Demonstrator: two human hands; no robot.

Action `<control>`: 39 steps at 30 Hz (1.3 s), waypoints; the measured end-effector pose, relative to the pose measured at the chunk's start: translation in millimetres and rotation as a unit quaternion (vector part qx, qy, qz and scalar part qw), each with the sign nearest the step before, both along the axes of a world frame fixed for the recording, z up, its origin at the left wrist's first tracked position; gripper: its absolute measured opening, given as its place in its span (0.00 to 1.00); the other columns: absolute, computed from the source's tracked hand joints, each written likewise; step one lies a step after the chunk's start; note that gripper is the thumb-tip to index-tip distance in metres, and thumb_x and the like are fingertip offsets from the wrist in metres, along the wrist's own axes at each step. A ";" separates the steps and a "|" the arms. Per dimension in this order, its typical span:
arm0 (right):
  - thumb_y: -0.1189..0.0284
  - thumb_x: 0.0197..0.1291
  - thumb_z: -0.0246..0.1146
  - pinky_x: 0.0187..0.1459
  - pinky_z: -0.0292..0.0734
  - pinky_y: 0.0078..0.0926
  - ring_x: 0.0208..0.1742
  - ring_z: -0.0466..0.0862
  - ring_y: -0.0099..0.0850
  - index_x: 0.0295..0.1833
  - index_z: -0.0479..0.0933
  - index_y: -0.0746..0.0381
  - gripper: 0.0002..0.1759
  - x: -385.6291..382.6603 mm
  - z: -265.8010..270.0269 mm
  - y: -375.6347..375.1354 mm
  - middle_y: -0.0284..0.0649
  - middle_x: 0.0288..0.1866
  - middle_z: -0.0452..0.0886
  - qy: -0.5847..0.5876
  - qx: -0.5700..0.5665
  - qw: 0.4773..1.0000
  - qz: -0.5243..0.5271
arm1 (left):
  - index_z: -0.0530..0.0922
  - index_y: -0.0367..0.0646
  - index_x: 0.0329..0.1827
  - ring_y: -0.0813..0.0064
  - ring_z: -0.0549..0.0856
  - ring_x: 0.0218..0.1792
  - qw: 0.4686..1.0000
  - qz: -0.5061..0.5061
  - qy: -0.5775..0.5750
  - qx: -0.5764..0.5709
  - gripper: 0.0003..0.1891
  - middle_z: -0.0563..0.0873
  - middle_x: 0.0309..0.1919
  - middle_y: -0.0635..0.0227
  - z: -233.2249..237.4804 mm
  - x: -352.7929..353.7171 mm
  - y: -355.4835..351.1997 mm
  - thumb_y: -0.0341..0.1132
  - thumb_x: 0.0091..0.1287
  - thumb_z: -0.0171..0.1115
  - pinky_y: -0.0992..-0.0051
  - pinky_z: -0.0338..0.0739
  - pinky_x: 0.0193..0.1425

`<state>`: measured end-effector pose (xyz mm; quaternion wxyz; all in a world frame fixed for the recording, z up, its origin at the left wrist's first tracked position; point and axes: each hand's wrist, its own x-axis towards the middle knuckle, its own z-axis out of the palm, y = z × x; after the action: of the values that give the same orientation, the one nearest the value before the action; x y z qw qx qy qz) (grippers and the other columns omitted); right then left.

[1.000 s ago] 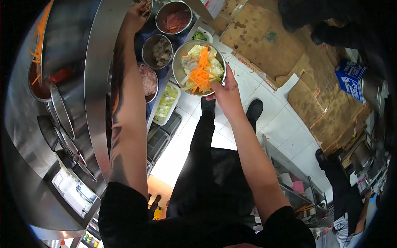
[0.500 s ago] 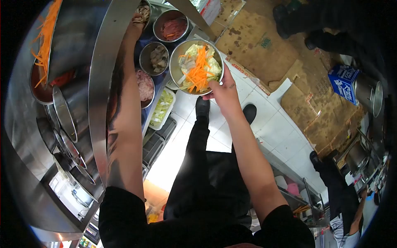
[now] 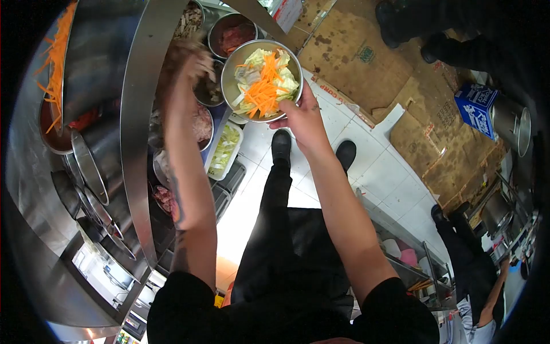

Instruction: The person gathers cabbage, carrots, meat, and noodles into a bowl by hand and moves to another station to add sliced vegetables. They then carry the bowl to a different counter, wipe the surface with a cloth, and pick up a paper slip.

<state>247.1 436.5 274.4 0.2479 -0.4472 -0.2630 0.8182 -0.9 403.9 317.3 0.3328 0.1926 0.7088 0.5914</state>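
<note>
My right hand [image 3: 301,117] grips the near edge of a round metal bowl [image 3: 225,74] holding pale cabbage leaves topped with orange carrot shreds [image 3: 260,86]. The bowl is held over the counter's edge, beside the ingredient containers. My left hand [image 3: 192,63] hovers just left of the bowl, blurred by motion, with its fingers bunched. Whether it holds anything cannot be made out. Beyond it is a container of brownish strips [image 3: 186,20].
Along the counter sit a bowl of red meat [image 3: 232,34], a bowl of pink meat [image 3: 200,123] and a white tray of chopped cabbage [image 3: 224,149]. Carrot shreds [image 3: 54,51] lie at far left. Cardboard [image 3: 355,57] covers the tiled floor. Another person [image 3: 475,269] stands at lower right.
My left hand has pulled back from the far container of brownish strips toward the bowl. My right hand has shifted the bowl up and left, closer to the containers.
</note>
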 end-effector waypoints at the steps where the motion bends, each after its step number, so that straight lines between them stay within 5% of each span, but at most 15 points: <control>1: 0.83 0.61 0.54 0.31 0.90 0.28 0.39 0.89 0.35 0.80 0.55 0.58 0.40 -0.4 2.4 0.4 0.46 0.60 0.79 0.001 0.000 1.000 0.000 | 0.83 0.43 0.51 0.70 0.86 0.45 0.998 -0.047 0.039 0.009 0.13 0.87 0.47 0.60 4.7 36.4 -2.6 0.30 0.64 0.70 0.73 0.79 0.53; 2: 0.82 0.60 0.55 0.30 0.89 0.27 0.40 0.89 0.35 0.81 0.54 0.58 0.41 0.1 5.9 0.7 0.47 0.62 0.78 0.004 -0.003 1.000 0.002 | 0.84 0.43 0.54 0.69 0.86 0.47 0.992 -0.092 0.079 0.017 0.15 0.86 0.48 0.59 3.8 61.2 -3.6 0.28 0.64 0.69 0.74 0.80 0.54; 4: 0.82 0.59 0.56 0.28 0.88 0.26 0.41 0.89 0.34 0.81 0.53 0.59 0.42 2.2 10.0 -2.6 0.47 0.64 0.76 0.008 -0.007 1.000 0.006 | 0.84 0.44 0.57 0.64 0.87 0.52 0.878 -0.238 0.415 -0.008 0.18 0.86 0.51 0.58 -2.3 80.2 -3.8 0.26 0.63 0.68 0.73 0.81 0.55; 7: 0.82 0.59 0.56 0.29 0.88 0.25 0.44 0.88 0.34 0.81 0.53 0.58 0.43 13.8 4.1 -7.2 0.47 0.64 0.76 -0.018 0.004 1.000 0.008 | 0.84 0.41 0.54 0.61 0.86 0.56 0.932 -0.204 0.291 -0.068 0.15 0.86 0.56 0.56 14.3 99.3 -23.3 0.24 0.65 0.65 0.70 0.80 0.60; 12: 0.82 0.61 0.55 0.31 0.90 0.29 0.45 0.89 0.36 0.81 0.55 0.57 0.41 17.8 4.4 -18.5 0.46 0.61 0.79 -0.006 0.004 1.000 0.025 | 0.86 0.42 0.51 0.64 0.86 0.56 0.889 -0.256 0.371 -0.080 0.13 0.86 0.56 0.58 -2.1 113.2 -53.2 0.21 0.65 0.62 0.70 0.82 0.57; 15: 0.81 0.61 0.57 0.32 0.87 0.27 0.46 0.87 0.30 0.81 0.55 0.56 0.42 22.2 2.7 -23.1 0.43 0.65 0.76 -0.006 -0.007 0.999 0.051 | 0.86 0.42 0.47 0.68 0.86 0.53 0.904 -0.170 0.385 -0.078 0.12 0.87 0.53 0.60 12.5 83.7 -67.6 0.19 0.65 0.61 0.72 0.82 0.53; 16: 0.81 0.61 0.57 0.32 0.87 0.27 0.46 0.87 0.30 0.81 0.55 0.56 0.42 22.6 0.8 -25.2 0.43 0.65 0.76 -0.009 -0.011 0.999 0.053 | 0.86 0.42 0.49 0.68 0.85 0.52 0.935 -0.104 0.339 -0.017 0.12 0.87 0.51 0.60 -7.2 54.9 -77.2 0.21 0.65 0.62 0.72 0.80 0.56; 19: 0.82 0.61 0.57 0.32 0.87 0.26 0.46 0.87 0.30 0.81 0.55 0.57 0.41 22.7 -5.9 -30.0 0.44 0.65 0.76 -0.003 -0.008 0.997 0.072 | 0.83 0.40 0.52 0.53 0.84 0.54 0.835 -0.014 0.493 -0.245 0.14 0.86 0.49 0.53 -16.9 -37.7 -85.9 0.39 0.72 0.60 0.60 0.77 0.61; 23: 0.83 0.61 0.55 0.32 0.89 0.27 0.43 0.88 0.32 0.81 0.56 0.57 0.41 19.2 -13.0 -41.8 0.44 0.63 0.78 -0.021 0.016 0.997 0.079 | 0.82 0.36 0.54 0.45 0.83 0.55 0.888 -0.105 0.352 -0.276 0.19 0.85 0.49 0.47 -51.6 -93.8 -74.0 0.44 0.73 0.60 0.55 0.75 0.61; 25: 0.84 0.61 0.53 0.32 0.90 0.28 0.42 0.89 0.33 0.80 0.57 0.58 0.39 17.2 -16.0 -50.2 0.45 0.60 0.80 -0.032 0.022 0.996 0.078 | 0.82 0.37 0.52 0.47 0.84 0.52 0.721 -0.164 0.633 -0.229 0.19 0.86 0.48 0.49 -74.0 -98.4 -69.6 0.46 0.74 0.58 0.53 0.75 0.57; 29: 0.84 0.62 0.53 0.31 0.90 0.27 0.42 0.89 0.32 0.81 0.56 0.57 0.40 15.1 -17.5 -57.4 0.44 0.60 0.80 -0.032 0.012 0.996 0.077 | 0.82 0.35 0.51 0.45 0.85 0.49 0.722 -0.114 0.645 -0.223 0.21 0.86 0.46 0.47 -95.3 -99.6 -68.8 0.48 0.74 0.58 0.52 0.75 0.53; 31: 0.84 0.62 0.53 0.31 0.89 0.26 0.42 0.89 0.32 0.81 0.56 0.57 0.40 15.3 -14.8 -58.3 0.44 0.60 0.80 -0.035 0.015 0.996 0.080 | 0.82 0.33 0.50 0.46 0.85 0.48 0.838 -0.078 0.499 -0.206 0.22 0.87 0.45 0.46 -86.8 -96.1 -66.1 0.48 0.75 0.57 0.53 0.75 0.54; 32: 0.84 0.62 0.53 0.31 0.90 0.26 0.42 0.89 0.32 0.81 0.56 0.57 0.40 15.3 -13.2 -58.1 0.44 0.60 0.80 -0.038 0.029 0.995 0.082 | 0.82 0.33 0.50 0.46 0.85 0.48 0.839 -0.077 0.498 -0.205 0.22 0.87 0.45 0.46 -82.4 -94.1 -65.8 0.48 0.75 0.57 0.53 0.75 0.54; 37: 0.84 0.62 0.53 0.31 0.89 0.26 0.43 0.89 0.32 0.81 0.56 0.57 0.40 15.6 -12.7 -59.5 0.43 0.60 0.81 -0.039 0.038 0.995 0.078 | 0.82 0.37 0.49 0.56 0.87 0.47 0.923 0.203 0.304 -0.122 0.21 0.87 0.42 0.49 -67.4 -92.3 -69.4 0.48 0.78 0.54 0.62 0.79 0.50; 39: 0.83 0.61 0.56 0.29 0.87 0.24 0.43 0.88 0.31 0.82 0.54 0.56 0.42 15.4 -8.9 -58.0 0.46 0.64 0.76 -0.006 0.009 0.997 0.071 | 0.82 0.37 0.50 0.61 0.86 0.42 0.919 0.101 0.361 -0.120 0.20 0.86 0.39 0.53 -49.1 -54.9 -77.7 0.48 0.78 0.54 0.66 0.79 0.46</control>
<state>262.4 378.5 265.5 0.1912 -0.4303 -0.3032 0.8285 -55.8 326.2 268.2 0.0132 0.2790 0.8624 0.4223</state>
